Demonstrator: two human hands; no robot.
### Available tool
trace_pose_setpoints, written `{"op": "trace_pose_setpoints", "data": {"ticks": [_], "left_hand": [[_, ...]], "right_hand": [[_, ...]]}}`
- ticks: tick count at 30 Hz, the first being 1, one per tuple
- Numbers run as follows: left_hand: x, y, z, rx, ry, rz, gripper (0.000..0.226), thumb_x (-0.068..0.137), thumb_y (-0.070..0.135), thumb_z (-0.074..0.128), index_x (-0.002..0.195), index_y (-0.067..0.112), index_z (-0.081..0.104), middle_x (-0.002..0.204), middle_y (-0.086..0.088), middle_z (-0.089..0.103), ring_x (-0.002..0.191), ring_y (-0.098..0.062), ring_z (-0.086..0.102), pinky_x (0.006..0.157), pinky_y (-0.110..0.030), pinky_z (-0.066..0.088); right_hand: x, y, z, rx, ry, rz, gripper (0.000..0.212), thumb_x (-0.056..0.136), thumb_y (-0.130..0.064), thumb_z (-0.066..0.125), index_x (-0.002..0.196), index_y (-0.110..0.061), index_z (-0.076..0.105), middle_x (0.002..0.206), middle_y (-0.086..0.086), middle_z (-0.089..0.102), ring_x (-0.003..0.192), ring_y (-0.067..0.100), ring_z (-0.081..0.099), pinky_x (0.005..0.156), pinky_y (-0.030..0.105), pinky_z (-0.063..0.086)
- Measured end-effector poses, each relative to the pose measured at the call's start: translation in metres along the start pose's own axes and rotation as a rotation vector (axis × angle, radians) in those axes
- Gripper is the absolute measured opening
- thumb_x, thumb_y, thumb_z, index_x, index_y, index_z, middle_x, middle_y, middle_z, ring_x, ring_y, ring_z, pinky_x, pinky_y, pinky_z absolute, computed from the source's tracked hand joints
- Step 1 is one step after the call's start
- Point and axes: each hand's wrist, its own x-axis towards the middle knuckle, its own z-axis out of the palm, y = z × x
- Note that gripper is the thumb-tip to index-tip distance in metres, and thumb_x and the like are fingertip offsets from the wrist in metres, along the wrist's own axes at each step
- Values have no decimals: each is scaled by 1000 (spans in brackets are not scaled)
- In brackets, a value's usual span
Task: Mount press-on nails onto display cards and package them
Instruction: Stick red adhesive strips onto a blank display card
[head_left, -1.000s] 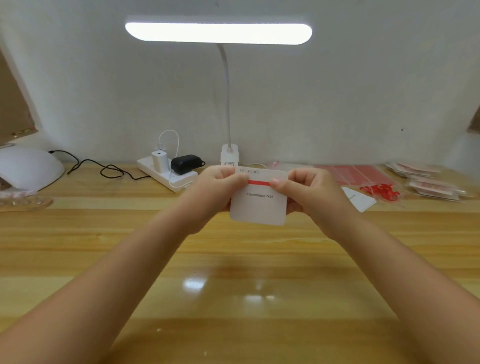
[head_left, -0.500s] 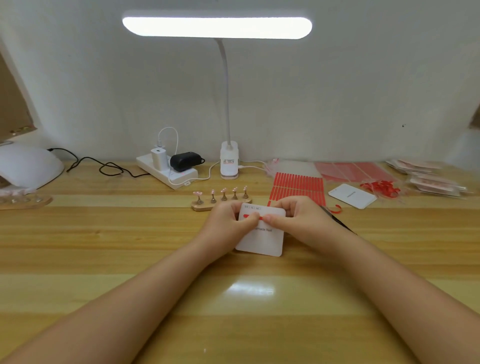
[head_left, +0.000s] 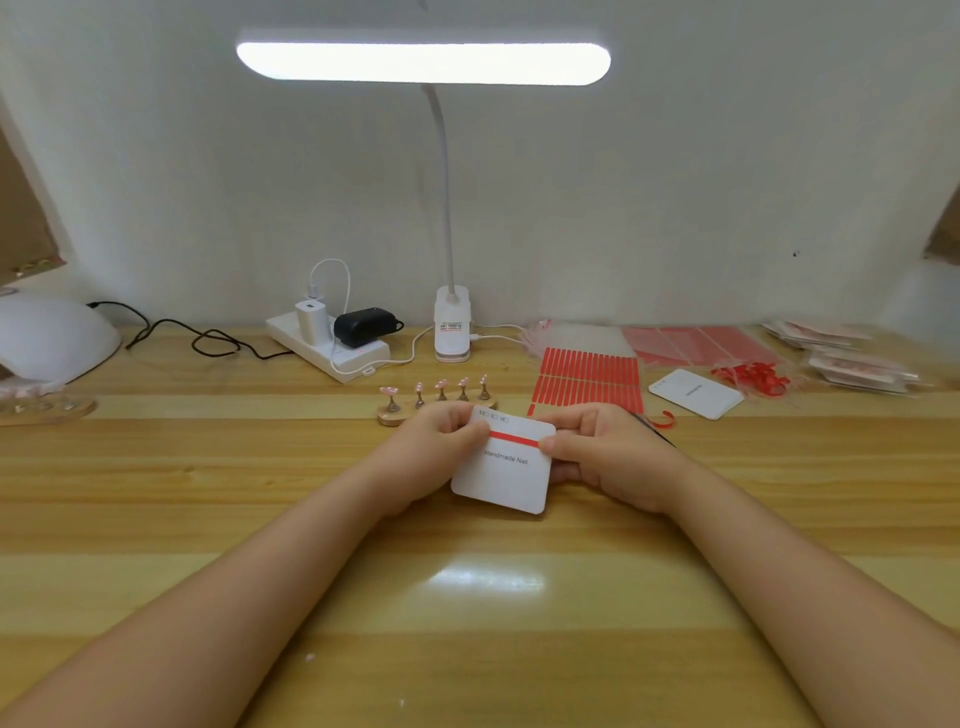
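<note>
Since a moment ago the thumbs have parted, baring the red strip (head_left: 513, 439) across the display card (head_left: 503, 467), which the left hand (head_left: 434, 447) and right hand (head_left: 605, 454) pinch by its side edges. Just beyond the left hand, one wooden stand (head_left: 390, 415) carries five pink nails (head_left: 440, 385); one spare card (head_left: 696, 393) lies beyond the right.

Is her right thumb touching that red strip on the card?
Touching: the head view shows the right hand thumb tip on the red strip's end.
</note>
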Motion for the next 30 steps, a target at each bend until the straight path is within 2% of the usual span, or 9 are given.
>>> {"op": "trace_pose_setpoints", "data": {"ticks": [5, 8, 10, 14, 17, 21, 24, 28, 30], "left_hand": [[-2, 4, -1, -125, 2, -27, 23, 99, 22, 45, 92, 29, 66, 84, 22, 71, 77, 6, 66, 53, -5, 46], [-3, 4, 10, -152, 103, 28, 28, 98, 18, 46, 83, 32, 65, 75, 25, 70, 70, 8, 65, 50, -7, 46], [-4, 3, 19, -131, 166, 92, 29, 97, 17, 48, 81, 34, 65, 74, 24, 70, 67, 6, 65, 50, -9, 47], [-4, 1, 25, -165, 201, 160, 24, 91, 16, 57, 82, 35, 67, 76, 16, 72, 70, -1, 68, 54, -15, 52], [-3, 0, 24, -145, 202, 179, 15, 85, 20, 67, 83, 35, 67, 77, 14, 72, 74, -2, 69, 56, -15, 52], [-2, -1, 21, -130, 174, 151, 15, 88, 17, 63, 81, 29, 69, 76, 11, 73, 71, -4, 69, 56, -17, 53], [-2, -1, 15, -119, 100, 123, 15, 90, 18, 61, 84, 29, 68, 76, 17, 72, 71, 0, 69, 53, -12, 50], [-3, 0, 6, -108, 9, 94, 12, 92, 18, 59, 94, 21, 71, 87, 11, 74, 82, -3, 69, 62, -11, 50], [-4, 2, 2, -105, -38, 76, 15, 93, 18, 57, 95, 22, 72, 91, 11, 74, 86, -3, 69, 65, -10, 50]], "right_hand": [[0, -2, 3, 20, -5, -8, 32, 93, 7, 47, 109, -14, 64, 104, 6, 74, 101, 21, 69, 76, 25, 56], [2, 1, 10, 25, 133, -33, 22, 92, 2, 51, 103, -11, 65, 97, 7, 74, 92, 21, 71, 71, 31, 59], [4, 5, 15, -78, 239, -78, 13, 90, -9, 61, 103, -8, 66, 95, 9, 74, 88, 21, 71, 74, 35, 60], [4, 9, 23, -239, 351, -156, 24, 83, -22, 74, 99, -4, 68, 86, 4, 74, 76, 13, 72, 63, 25, 58], [1, 8, 22, -303, 322, -142, 20, 86, -23, 70, 98, -9, 67, 90, 5, 73, 78, 14, 71, 64, 26, 59], [-1, 5, 18, -340, 248, -119, 22, 88, -22, 68, 104, -6, 66, 96, 8, 73, 84, 17, 71, 66, 26, 58], [-2, 2, 12, -288, 166, -98, 21, 90, -17, 65, 108, -6, 67, 96, 5, 74, 85, 12, 71, 66, 19, 55], [-2, 3, 3, -218, 93, -77, 17, 91, -11, 62, 107, -11, 69, 104, 8, 73, 99, 23, 69, 89, 37, 55], [-1, 4, 0, -214, 70, -59, 19, 91, -10, 62, 109, -11, 69, 108, 9, 72, 104, 25, 67, 94, 43, 51]]}}
